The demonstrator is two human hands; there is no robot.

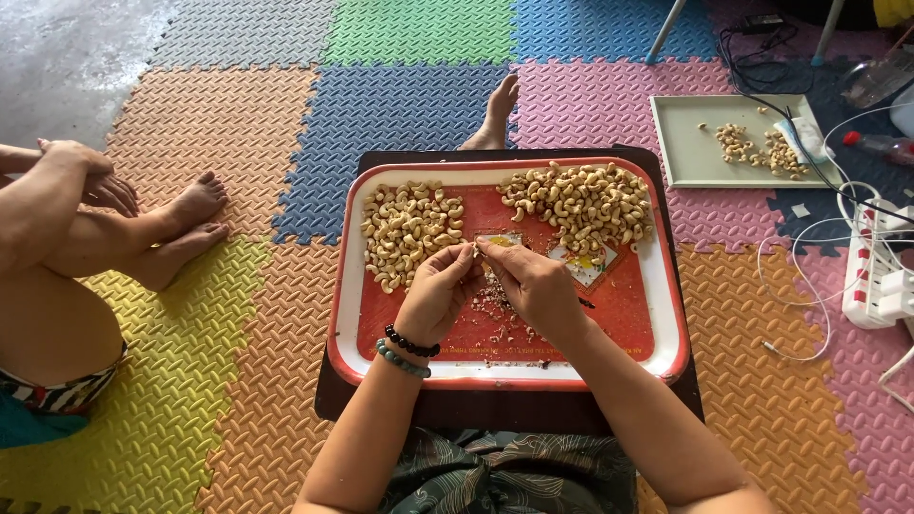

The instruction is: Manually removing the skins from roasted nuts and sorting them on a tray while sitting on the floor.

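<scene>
my left hand [433, 290] and my right hand [533, 281] meet over the middle of the red rectangular tray with a white rim [666, 314], fingertips pinched together on one small pale cashew nut [475, 251] held between them. both hands are closed on it. under them lies a scatter of brown skin flakes [495, 305]. a pile of pale cashew nuts [407, 231] sits on the tray's far left, a larger pile [583, 205] on its far right. the tray rests on a dark board [381, 405] across my lap. another person's bare feet [186, 224] rest on the foam mat to my left.
</scene>
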